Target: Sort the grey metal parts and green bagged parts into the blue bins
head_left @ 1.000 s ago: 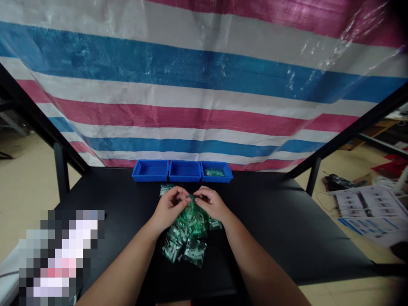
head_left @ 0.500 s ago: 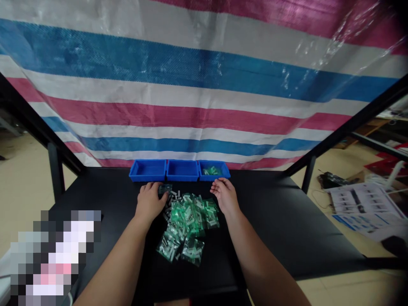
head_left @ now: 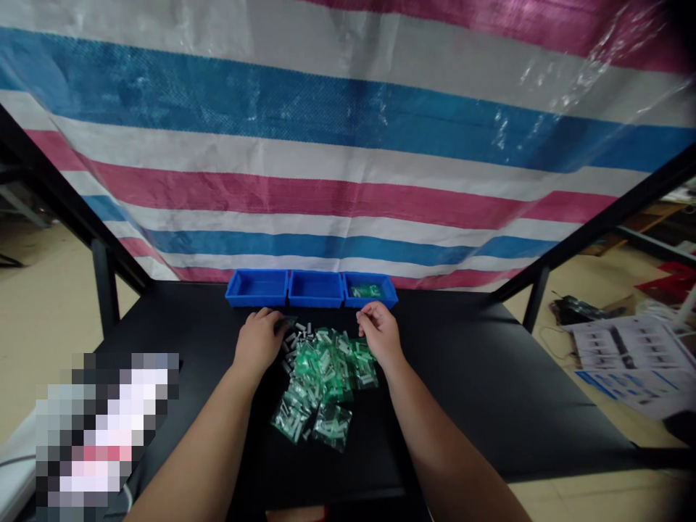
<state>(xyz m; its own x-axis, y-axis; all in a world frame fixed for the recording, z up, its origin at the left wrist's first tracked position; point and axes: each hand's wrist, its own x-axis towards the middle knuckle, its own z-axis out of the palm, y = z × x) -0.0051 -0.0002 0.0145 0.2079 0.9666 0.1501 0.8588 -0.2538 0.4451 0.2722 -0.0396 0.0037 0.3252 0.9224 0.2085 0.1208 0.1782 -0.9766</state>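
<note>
On the black table lies a pile of clear and green plastic bags with small pale parts inside. Loose grey pieces are scattered along its upper left side. My left hand is closed at the pile's upper left, its fingers on a small clear bag, which it partly covers. My right hand is at the pile's upper right, below the right tray, with its fingers curled together; whatever they hold is too small to make out.
Three blue trays stand in a row at the back: left tray, middle tray and right tray, which holds green bags. Black frame bars flank the striped sheet. A blurred-out object is at the lower left.
The view has shifted slightly. My left fingers have closed further over the small clear bag, which now shows less. My right fingers have drawn closer together and moved slightly left.
</note>
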